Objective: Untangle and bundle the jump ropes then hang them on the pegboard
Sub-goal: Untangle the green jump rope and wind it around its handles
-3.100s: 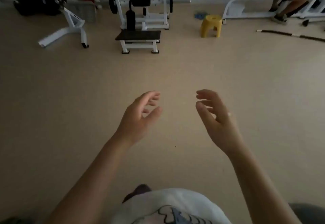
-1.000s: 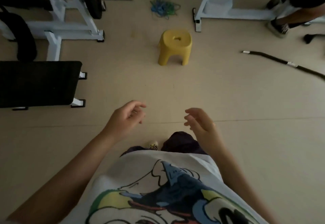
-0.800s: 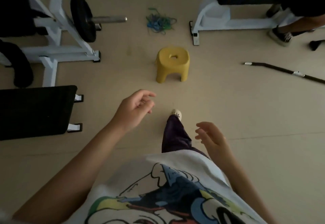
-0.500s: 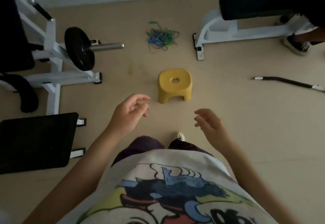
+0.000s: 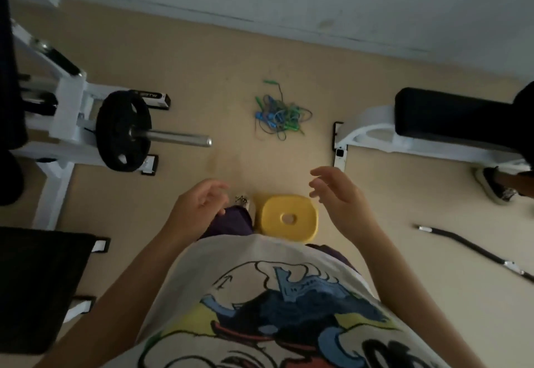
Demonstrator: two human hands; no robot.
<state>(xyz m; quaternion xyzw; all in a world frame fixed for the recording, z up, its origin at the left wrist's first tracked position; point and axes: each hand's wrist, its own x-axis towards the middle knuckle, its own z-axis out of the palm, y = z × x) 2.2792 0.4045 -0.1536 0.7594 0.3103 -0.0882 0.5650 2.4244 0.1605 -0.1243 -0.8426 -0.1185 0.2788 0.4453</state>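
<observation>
Head view, near to far: left hand (image 5: 199, 205) and right hand (image 5: 338, 197) raised in front of a printed white shirt (image 5: 260, 295), fingers loosely curled, nothing held in either. Just below and between them, a yellow stool (image 5: 289, 218) directly underfoot, a shoe toe (image 5: 242, 200) touching its left side. Likely hazard: tripping on or kicking the stool when stepping forward. Further risk to the right, a dark bar (image 5: 474, 252) lying loose on the floor (image 5: 202, 64), liable to roll under a foot. On the left, a black padded platform (image 5: 37, 281), then a weight plate (image 5: 124, 130) with a steel sleeve (image 5: 176, 138) jutting out toward the walking lane. On the right, the white frame foot of a bench (image 5: 433, 133) closing in the other side, another person's shoe (image 5: 494, 188) beside it. Open room: a bare strip of floor between sleeve and bench foot, leading straight ahead. Beyond it, jump ropes (image 5: 278, 116) in a blue-green tangle on the floor, well apart from both hands, near the far wall (image 5: 318, 0). Snagged loops probable if pulled up hard. No pegboard in sight.
</observation>
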